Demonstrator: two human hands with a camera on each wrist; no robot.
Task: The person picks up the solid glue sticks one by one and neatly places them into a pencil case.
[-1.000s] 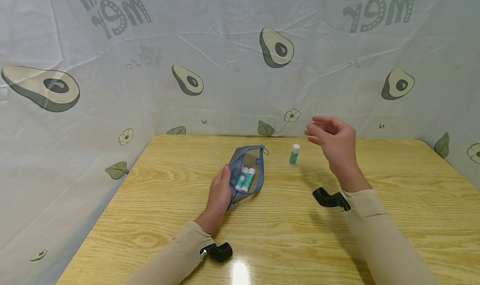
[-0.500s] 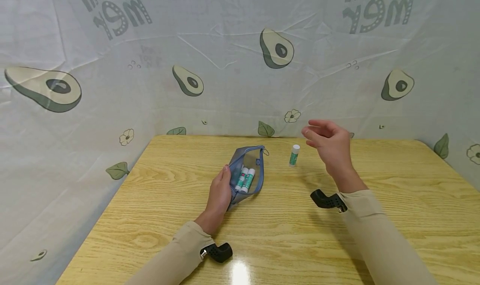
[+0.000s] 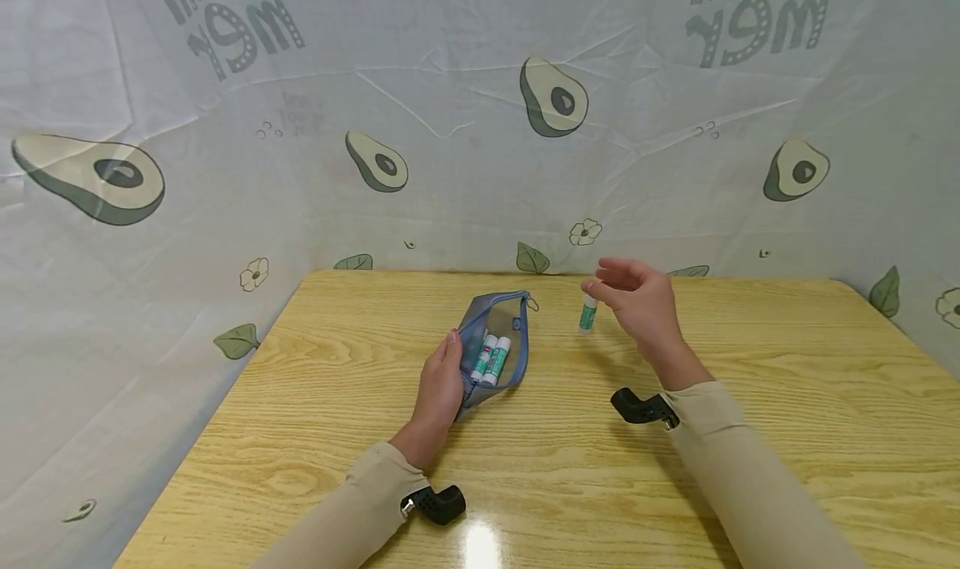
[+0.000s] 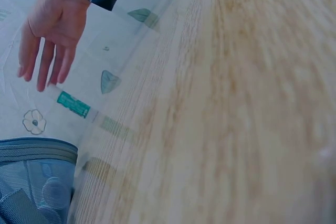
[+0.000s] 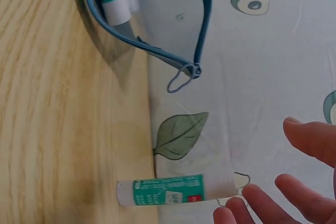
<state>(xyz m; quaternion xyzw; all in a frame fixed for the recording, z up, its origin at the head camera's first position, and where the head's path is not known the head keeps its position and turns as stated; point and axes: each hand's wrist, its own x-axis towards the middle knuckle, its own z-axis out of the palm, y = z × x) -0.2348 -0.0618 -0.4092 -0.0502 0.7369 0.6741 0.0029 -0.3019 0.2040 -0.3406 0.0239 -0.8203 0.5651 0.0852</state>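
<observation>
My left hand (image 3: 438,386) grips the near left side of a blue-grey mesh zipper pouch (image 3: 525,348), its thumb on the rim. The pouch gapes, and two white-and-green glue sticks (image 3: 495,362) lie inside. A third glue stick (image 3: 587,317) stands upright on the table, right of the pouch. Around its white cap hovers my right hand (image 3: 641,306), thumb and fingers spread apart. In the right wrist view, fingertips (image 5: 252,195) are close by the cap of the standing glue stick (image 5: 168,190); whether they touch it I cannot tell.
The wooden table (image 3: 337,402) ends at a pale curtain (image 3: 450,194) printed with avocados, just behind the standing glue stick. A cord loop (image 3: 533,304) hangs from the pouch's far corner. Black camera mounts (image 3: 438,504) jut from both wrists.
My right hand has moved left and down, from beside the standing glue stick to its cap. The left hand, the pouch and the glue sticks stay where they were.
</observation>
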